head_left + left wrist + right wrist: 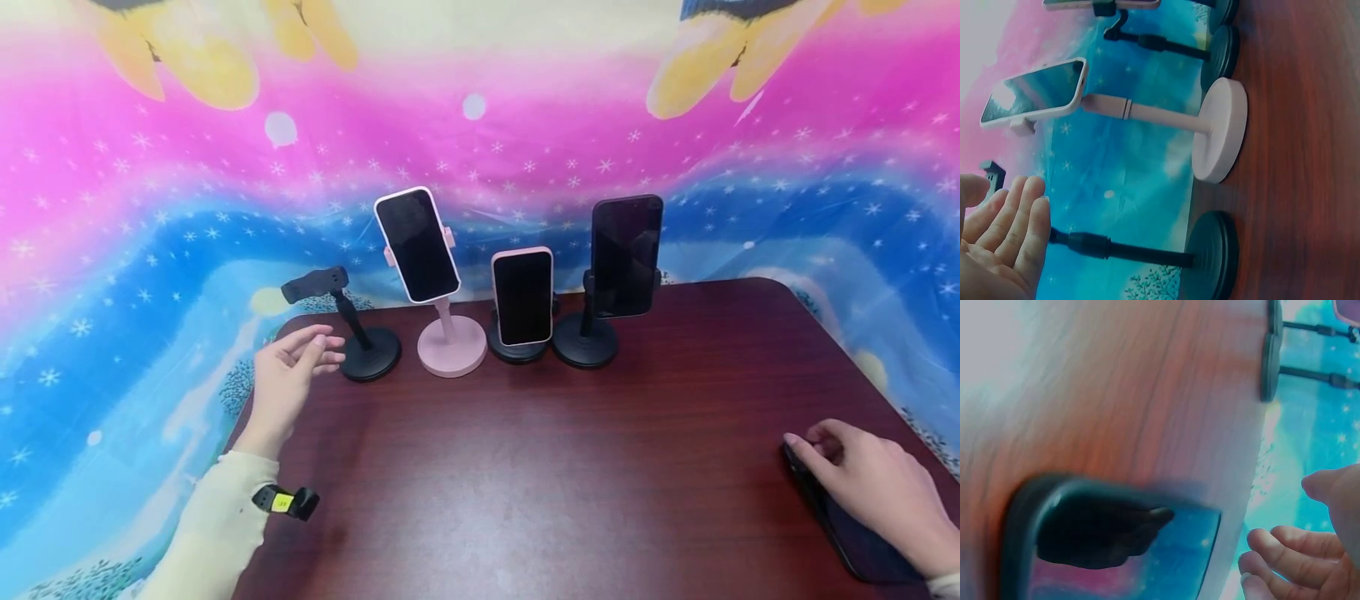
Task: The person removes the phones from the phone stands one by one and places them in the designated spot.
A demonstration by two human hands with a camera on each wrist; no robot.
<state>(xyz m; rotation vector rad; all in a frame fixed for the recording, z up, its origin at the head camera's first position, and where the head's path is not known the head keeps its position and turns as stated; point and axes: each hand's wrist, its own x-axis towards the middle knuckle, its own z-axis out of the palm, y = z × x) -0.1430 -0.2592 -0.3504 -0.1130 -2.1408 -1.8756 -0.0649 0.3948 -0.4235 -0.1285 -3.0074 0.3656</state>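
My left hand point(288, 375) hovers beside a black phone stand point(371, 354), fingers loosely bent and holding nothing. That stand's clamp point(315, 285) is bare, and in the left wrist view the fingers point(1010, 231) overlap its upper end. At the table's right side, a dark phone point(828, 521) lies flat with my right hand point(873, 483) over it. In the right wrist view the right hand's fingers point(1291, 559) are relaxed and apart from the phone point(1116, 544), whose glossy screen reflects a hand shape. Part of this phone is hidden under the hand in the head view.
Along the back of the brown table point(510, 467) stand a pink stand point(452, 346) with a white-framed phone point(417, 244), a low black stand point(517, 350) with a pink-edged phone point(523, 296), and a black stand point(585, 342) with a dark phone point(626, 257). A patterned cloth point(480, 158) hangs behind.
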